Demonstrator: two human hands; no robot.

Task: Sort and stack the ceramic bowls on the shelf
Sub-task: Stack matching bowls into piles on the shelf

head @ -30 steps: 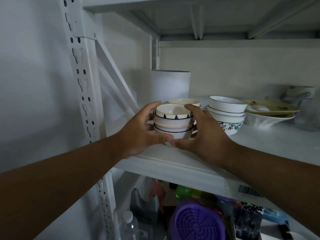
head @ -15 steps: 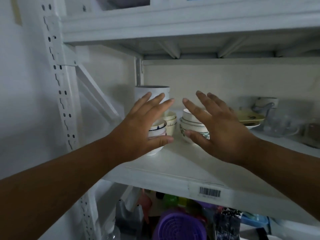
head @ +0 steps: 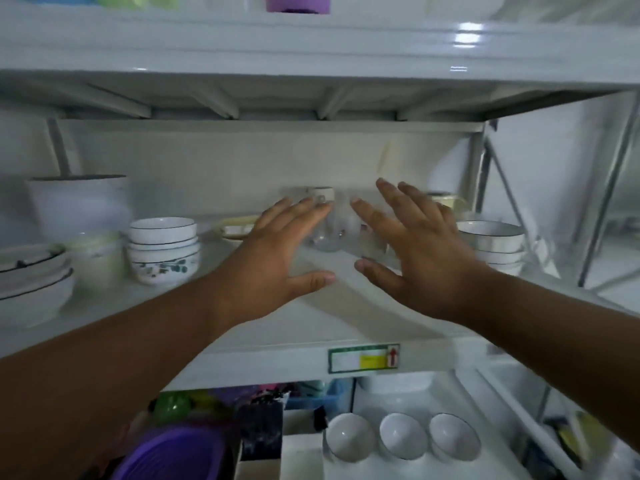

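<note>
Left hand point(head: 277, 258): raised over the middle of the shelf, palm down, fingers spread and straight, thumb out to the side; it grips nothing.
Right hand point(head: 419, 251): level with the left one and just beside it, a gap between the two thumbs; fingers splayed wide, empty as well.
Shelf point(head: 311, 327): white metal board, its front edge carrying a green-bordered label point(head: 363, 357) with a yellow patch and a red arrow, right of the middle.
Patterned bowl stack point(head: 163, 251): left part of the shelf, well clear of the left hand; white bowls with dark rims nested upright, the bottom one with a green leaf print.
Wide bowl stack point(head: 33, 282): at the shelf's left edge, near the front, shallow white bowls with dark lines, blurred.
Cream bowls point(head: 95, 258): between the wide stack and the patterned stack, set a little further back; hard to count.
White canister point(head: 78, 206): tall, at the back left corner behind the cream bowls.
Right bowl stack point(head: 491, 245): white, dark-rimmed, near the shelf's right edge, just beyond the right hand's knuckles.
Glassware point(head: 327, 233): clear pieces at the back middle, seen between the two hands; shapes smeared by blur.
Yellowish plate point(head: 239, 226): toward the back, partly hidden by the left hand's fingers.
Lower shelf: three small white bowls point(head: 401, 436) in a row, open sides facing outward, and a purple basket point(head: 173, 455) at the lower left.
</note>
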